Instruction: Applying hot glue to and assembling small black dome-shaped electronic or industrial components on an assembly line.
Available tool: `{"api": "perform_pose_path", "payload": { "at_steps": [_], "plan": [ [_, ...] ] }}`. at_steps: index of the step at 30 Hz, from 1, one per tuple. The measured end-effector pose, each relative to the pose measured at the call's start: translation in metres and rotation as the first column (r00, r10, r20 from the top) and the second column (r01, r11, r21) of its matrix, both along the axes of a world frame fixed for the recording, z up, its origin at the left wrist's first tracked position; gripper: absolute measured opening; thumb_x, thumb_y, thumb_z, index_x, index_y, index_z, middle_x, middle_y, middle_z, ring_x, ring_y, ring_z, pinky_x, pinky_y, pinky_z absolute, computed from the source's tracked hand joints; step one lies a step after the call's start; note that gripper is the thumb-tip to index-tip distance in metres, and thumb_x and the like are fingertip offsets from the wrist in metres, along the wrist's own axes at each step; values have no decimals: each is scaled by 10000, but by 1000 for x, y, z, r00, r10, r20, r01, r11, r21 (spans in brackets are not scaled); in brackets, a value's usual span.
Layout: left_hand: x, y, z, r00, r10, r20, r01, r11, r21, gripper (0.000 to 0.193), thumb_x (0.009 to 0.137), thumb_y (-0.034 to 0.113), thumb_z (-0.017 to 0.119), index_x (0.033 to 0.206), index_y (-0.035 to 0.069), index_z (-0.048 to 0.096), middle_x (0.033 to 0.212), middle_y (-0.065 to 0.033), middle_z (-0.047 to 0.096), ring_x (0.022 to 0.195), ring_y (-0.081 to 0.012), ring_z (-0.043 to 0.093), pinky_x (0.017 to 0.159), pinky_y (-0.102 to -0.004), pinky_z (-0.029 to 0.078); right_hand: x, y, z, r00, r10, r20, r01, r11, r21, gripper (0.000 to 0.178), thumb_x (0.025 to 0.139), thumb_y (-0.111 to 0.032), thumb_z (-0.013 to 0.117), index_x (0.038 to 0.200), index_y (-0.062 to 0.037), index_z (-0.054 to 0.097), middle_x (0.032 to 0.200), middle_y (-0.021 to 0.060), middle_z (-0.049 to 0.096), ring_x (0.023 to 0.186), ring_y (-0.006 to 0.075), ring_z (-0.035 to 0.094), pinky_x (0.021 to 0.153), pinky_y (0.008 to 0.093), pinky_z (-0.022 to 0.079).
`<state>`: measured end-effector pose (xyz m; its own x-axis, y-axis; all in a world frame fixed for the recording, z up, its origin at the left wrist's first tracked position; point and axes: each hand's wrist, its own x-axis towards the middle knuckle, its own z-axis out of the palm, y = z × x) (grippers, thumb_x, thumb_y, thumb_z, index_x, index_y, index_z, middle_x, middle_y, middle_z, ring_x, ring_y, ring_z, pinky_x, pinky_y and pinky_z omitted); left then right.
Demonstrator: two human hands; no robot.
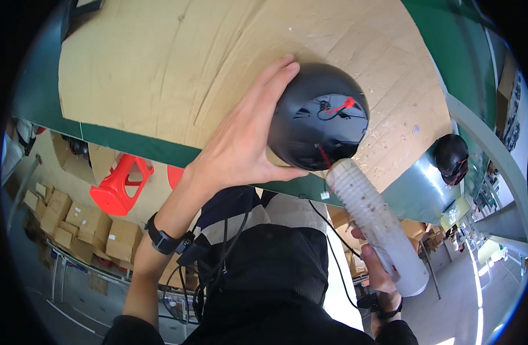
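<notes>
The glossy black round shell (318, 129) is at the near edge of the cardboard sheet (160, 75), with the left hand (235, 144) spread around its side. On its shiny face there is a small red connector (348, 103) on a thin black wire (328, 117). The whitish ribbed bottle (382, 227), marked by dark specks, is held in the right hand (380, 273). It is tilted, its narrower end directed to the shell's lower edge, where a thin red piece (324, 155) shows; whether they touch is not clear.
</notes>
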<state>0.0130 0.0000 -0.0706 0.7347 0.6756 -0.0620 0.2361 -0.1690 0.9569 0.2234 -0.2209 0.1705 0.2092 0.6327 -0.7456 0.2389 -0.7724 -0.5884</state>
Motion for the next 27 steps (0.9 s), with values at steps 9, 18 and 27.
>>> {"api": "perform_pose_path", "payload": {
  "at_steps": [9, 18, 27],
  "plan": [
    [4, 9, 26, 993, -56, -101, 59, 998, 21, 1290, 492, 246, 996, 1535, 55, 262, 1560, -246, 316, 1436, -417, 353, 1174, -470, 336, 31, 3, -86, 854, -512, 92, 507, 858, 81, 333, 968, -188, 632, 1236, 6, 601, 1066, 104, 707, 842, 159, 715, 567, 256, 546],
    [-7, 52, 75, 994, -26, -109, 38, 993, 112, 1343, 466, 197, 981, 1542, 28, 196, 1561, -263, 289, 1447, -417, 324, 1194, -476, 306, 58, -30, -125, 731, -629, 266, 619, 774, 129, 236, 916, -146, 661, 1020, 66, 658, 759, 84, 697, 579, 158, 708, 439, 273, 499],
    [195, 14, 96, 715, -683, -146, 696, 678, 237, 1256, 529, 256, 957, 1525, 13, 230, 1541, -283, 292, 1449, -436, 312, 1208, -457, 300, 20, -171, -129, 272, -956, 109, 897, 293, 331, 268, 925, -146, 668, 1108, 50, 650, 887, 92, 724, 667, 166, 726, 493, 269, 521]
  ]
}}
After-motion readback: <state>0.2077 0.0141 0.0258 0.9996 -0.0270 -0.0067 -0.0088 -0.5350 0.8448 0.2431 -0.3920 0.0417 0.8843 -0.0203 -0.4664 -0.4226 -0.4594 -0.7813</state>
